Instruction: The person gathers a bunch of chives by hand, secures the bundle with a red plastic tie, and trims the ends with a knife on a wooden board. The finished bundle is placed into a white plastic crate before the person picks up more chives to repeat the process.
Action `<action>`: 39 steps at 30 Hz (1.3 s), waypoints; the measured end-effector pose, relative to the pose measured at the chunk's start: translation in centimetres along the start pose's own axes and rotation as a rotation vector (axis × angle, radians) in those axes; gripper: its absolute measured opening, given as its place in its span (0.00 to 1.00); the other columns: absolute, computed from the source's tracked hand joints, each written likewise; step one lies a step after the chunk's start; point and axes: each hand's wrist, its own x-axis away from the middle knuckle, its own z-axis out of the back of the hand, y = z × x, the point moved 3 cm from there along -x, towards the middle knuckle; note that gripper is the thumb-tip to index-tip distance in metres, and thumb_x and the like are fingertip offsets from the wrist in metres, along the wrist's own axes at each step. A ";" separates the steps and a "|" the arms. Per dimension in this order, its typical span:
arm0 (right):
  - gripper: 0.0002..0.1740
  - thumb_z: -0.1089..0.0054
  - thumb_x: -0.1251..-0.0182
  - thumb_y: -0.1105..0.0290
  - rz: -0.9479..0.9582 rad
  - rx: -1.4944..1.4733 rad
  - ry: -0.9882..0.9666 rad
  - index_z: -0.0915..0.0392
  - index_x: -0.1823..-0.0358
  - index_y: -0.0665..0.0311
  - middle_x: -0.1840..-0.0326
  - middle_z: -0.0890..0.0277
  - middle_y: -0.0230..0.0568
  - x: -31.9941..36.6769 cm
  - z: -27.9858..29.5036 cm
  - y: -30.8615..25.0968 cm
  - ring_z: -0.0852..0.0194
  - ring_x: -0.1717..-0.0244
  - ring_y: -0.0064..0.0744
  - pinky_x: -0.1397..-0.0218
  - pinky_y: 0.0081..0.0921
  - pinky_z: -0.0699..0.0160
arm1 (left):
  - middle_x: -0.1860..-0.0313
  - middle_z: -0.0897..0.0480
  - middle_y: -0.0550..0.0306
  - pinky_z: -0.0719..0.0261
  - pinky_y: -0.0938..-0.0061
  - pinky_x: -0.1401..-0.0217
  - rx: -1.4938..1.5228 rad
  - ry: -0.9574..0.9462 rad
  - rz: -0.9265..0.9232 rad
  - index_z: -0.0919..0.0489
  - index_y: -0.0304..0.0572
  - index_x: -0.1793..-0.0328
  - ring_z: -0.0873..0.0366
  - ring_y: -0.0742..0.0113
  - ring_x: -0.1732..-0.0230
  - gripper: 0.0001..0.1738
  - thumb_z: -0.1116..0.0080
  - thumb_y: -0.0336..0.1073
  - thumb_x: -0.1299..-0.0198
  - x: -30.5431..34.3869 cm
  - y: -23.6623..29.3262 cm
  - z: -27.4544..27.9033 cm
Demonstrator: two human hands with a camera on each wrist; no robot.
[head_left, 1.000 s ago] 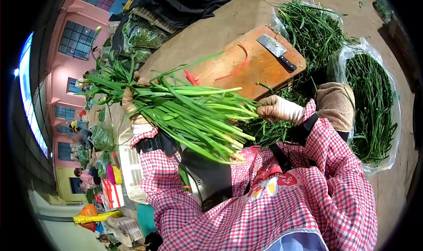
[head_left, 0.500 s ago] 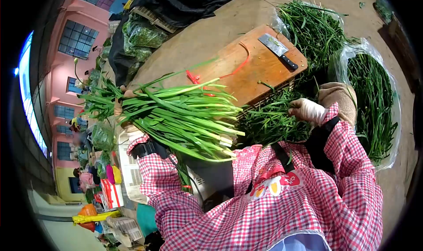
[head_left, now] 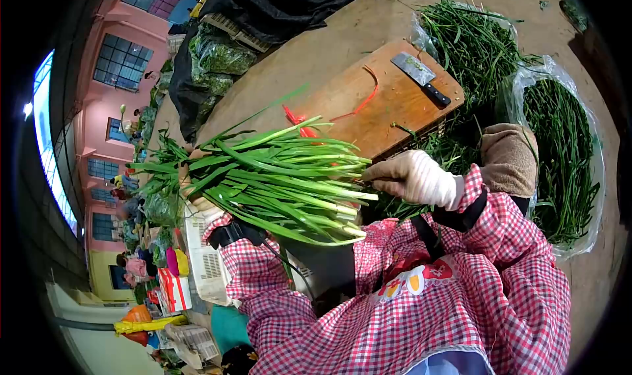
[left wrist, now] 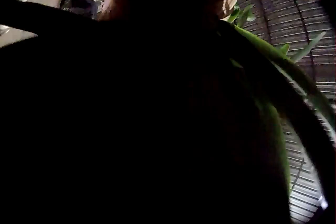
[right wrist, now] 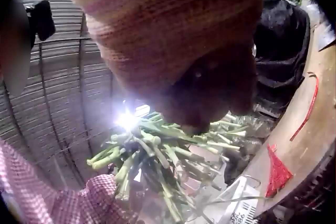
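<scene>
My gloved left hand grips a large bunch of long green stalks with pale cut ends by its leafy part. The leaves spill out past that hand, and the cut ends point right. My gloved right hand is at the cut ends, its fingertips right against the outer stalks; I cannot tell whether they pinch one. In the right wrist view the curled right hand hangs over the cut stalk ends. Its fingertips are partly in shadow. The left wrist view is mostly dark, with some leaves along its right side.
A wooden board carries a cleaver and red ties. Loose greens lie below its near edge. Plastic bags of greens stand at right. Bagged greens lie by a black cloth at the back.
My right hand moved away from the cut ends to the loose greens on the right, then came back to the ends. The left hand kept its grip, shifting the bunch slightly.
</scene>
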 end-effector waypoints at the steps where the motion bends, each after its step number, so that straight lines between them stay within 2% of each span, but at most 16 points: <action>1: 0.15 0.38 0.36 0.67 -0.019 0.026 -0.031 0.18 0.48 0.54 0.65 0.18 0.48 -0.3 -0.6 0.1 0.16 0.65 0.47 0.60 0.34 0.17 | 0.51 0.17 0.48 0.21 0.48 0.42 0.012 0.003 -0.013 0.22 0.42 0.39 0.21 0.53 0.47 0.19 0.43 0.40 0.33 0.0 -0.2 0.2; 3: 0.21 0.38 0.35 0.69 -0.075 0.093 -0.048 0.23 0.40 0.56 0.67 0.19 0.50 -0.9 -1.0 0.3 0.17 0.68 0.44 0.62 0.33 0.19 | 0.53 0.18 0.53 0.21 0.51 0.43 0.061 0.037 -0.022 0.23 0.43 0.38 0.22 0.56 0.49 0.20 0.42 0.39 0.34 0.0 -1.0 -0.9; 6: 0.23 0.37 0.37 0.63 -0.129 0.033 0.127 0.25 0.40 0.50 0.70 0.18 0.48 -1.2 -0.8 0.7 0.17 0.68 0.49 0.64 0.37 0.18 | 0.57 0.21 0.58 0.22 0.55 0.44 0.113 0.091 -0.002 0.24 0.45 0.37 0.24 0.60 0.52 0.20 0.41 0.37 0.35 0.1 -1.4 -2.2; 16: 0.22 0.35 0.37 0.61 -0.068 0.168 0.219 0.24 0.41 0.50 0.72 0.19 0.45 -1.5 -0.7 0.1 0.18 0.70 0.48 0.67 0.36 0.19 | 0.58 0.23 0.62 0.19 0.57 0.47 0.128 0.130 0.065 0.23 0.50 0.37 0.23 0.65 0.54 0.20 0.39 0.41 0.34 -0.4 -2.3 -5.2; 18: 0.18 0.36 0.37 0.60 -0.047 0.256 0.165 0.23 0.45 0.50 0.74 0.21 0.45 -1.8 -0.8 0.3 0.20 0.72 0.49 0.70 0.39 0.23 | 0.57 0.20 0.56 0.18 0.56 0.47 0.277 -0.177 0.430 0.23 0.48 0.38 0.21 0.61 0.53 0.19 0.45 0.45 0.31 -0.7 -2.4 -5.9; 21: 0.16 0.37 0.37 0.60 0.070 0.332 0.168 0.22 0.48 0.51 0.75 0.22 0.44 -2.2 -1.2 1.0 0.21 0.73 0.50 0.71 0.40 0.25 | 0.60 0.19 0.59 0.17 0.58 0.54 0.347 -0.434 0.572 0.20 0.48 0.44 0.20 0.63 0.57 0.19 0.50 0.51 0.28 -3.0 -2.4 -4.5; 23: 0.12 0.37 0.38 0.61 0.021 0.215 0.150 0.21 0.55 0.57 0.72 0.21 0.47 -2.2 -1.2 1.0 0.21 0.70 0.52 0.68 0.40 0.23 | 0.59 0.19 0.60 0.18 0.58 0.54 0.100 0.050 0.081 0.19 0.48 0.46 0.21 0.64 0.58 0.19 0.50 0.51 0.28 -0.8 -2.3 -4.6; 25: 0.12 0.37 0.39 0.62 -0.046 0.059 0.090 0.21 0.59 0.60 0.71 0.21 0.49 -2.1 -0.9 0.7 0.21 0.69 0.54 0.66 0.40 0.22 | 0.60 0.20 0.59 0.19 0.58 0.52 0.153 0.089 0.092 0.20 0.47 0.46 0.21 0.63 0.57 0.19 0.49 0.51 0.29 -0.8 -2.4 -5.2; 26: 0.08 0.37 0.38 0.68 0.018 -0.071 0.120 0.22 0.62 0.63 0.75 0.24 0.46 -2.0 -1.0 0.7 0.23 0.75 0.41 0.68 0.31 0.24 | 0.60 0.20 0.58 0.19 0.58 0.52 0.180 0.111 0.098 0.20 0.46 0.46 0.21 0.63 0.57 0.19 0.49 0.51 0.29 -0.8 -2.4 -5.3; 27: 0.07 0.37 0.38 0.69 -0.137 -0.202 -0.122 0.23 0.63 0.64 0.75 0.24 0.44 -1.5 -0.6 1.0 0.24 0.74 0.37 0.66 0.30 0.24 | 0.60 0.21 0.58 0.20 0.58 0.51 0.207 0.134 0.103 0.20 0.46 0.46 0.22 0.63 0.57 0.19 0.48 0.51 0.30 -0.7 -2.5 -5.3; 28: 0.07 0.38 0.38 0.69 -0.105 -0.213 -0.172 0.23 0.63 0.64 0.75 0.23 0.43 -0.8 -0.2 1.4 0.23 0.74 0.37 0.67 0.30 0.24 | 0.60 0.21 0.57 0.20 0.58 0.50 0.233 0.157 0.108 0.20 0.46 0.46 0.22 0.63 0.57 0.19 0.48 0.51 0.30 -0.5 -2.5 -5.3; 29: 0.06 0.38 0.38 0.69 -0.071 -0.223 -0.223 0.22 0.63 0.63 0.75 0.23 0.43 0.1 0.3 2.1 0.23 0.74 0.37 0.67 0.31 0.24 | 0.57 0.20 0.57 0.21 0.58 0.46 0.307 0.013 0.298 0.19 0.46 0.45 0.21 0.62 0.53 0.19 0.46 0.49 0.31 -0.4 -1.6 -4.2; 31: 0.07 0.38 0.40 0.69 -0.058 0.097 -0.352 0.21 0.63 0.63 0.75 0.21 0.45 2.3 0.5 4.8 0.18 0.71 0.41 0.67 0.39 0.23 | 0.52 0.18 0.54 0.22 0.57 0.43 0.121 0.106 -0.014 0.19 0.44 0.45 0.21 0.59 0.49 0.18 0.45 0.47 0.32 0.1 -1.2 -1.9; 33: 0.14 0.38 0.42 0.71 -0.360 0.432 -0.663 0.21 0.53 0.62 0.63 0.18 0.47 3.2 0.7 5.2 0.16 0.60 0.45 0.58 0.41 0.19 | 0.50 0.17 0.51 0.22 0.55 0.42 -0.023 0.156 -0.096 0.19 0.43 0.46 0.20 0.56 0.48 0.18 0.46 0.47 0.31 0.2 -1.3 -1.7; 36: 0.27 0.35 0.43 0.71 -0.256 -0.059 -0.327 0.26 0.39 0.63 0.46 0.20 0.49 4.8 0.6 5.9 0.20 0.44 0.43 0.43 0.38 0.22 | 0.49 0.16 0.45 0.20 0.51 0.43 -0.172 0.243 -0.114 0.19 0.39 0.47 0.18 0.50 0.50 0.19 0.46 0.47 0.32 0.3 -0.4 0.7; 39: 0.36 0.27 0.46 0.68 -0.212 -0.461 -0.150 0.31 0.34 0.65 0.41 0.21 0.47 3.3 -0.8 3.5 0.24 0.39 0.37 0.38 0.33 0.25 | 0.46 0.18 0.41 0.23 0.47 0.41 -0.234 0.389 -0.108 0.21 0.32 0.44 0.20 0.44 0.48 0.26 0.46 0.50 0.33 -0.1 -0.1 2.6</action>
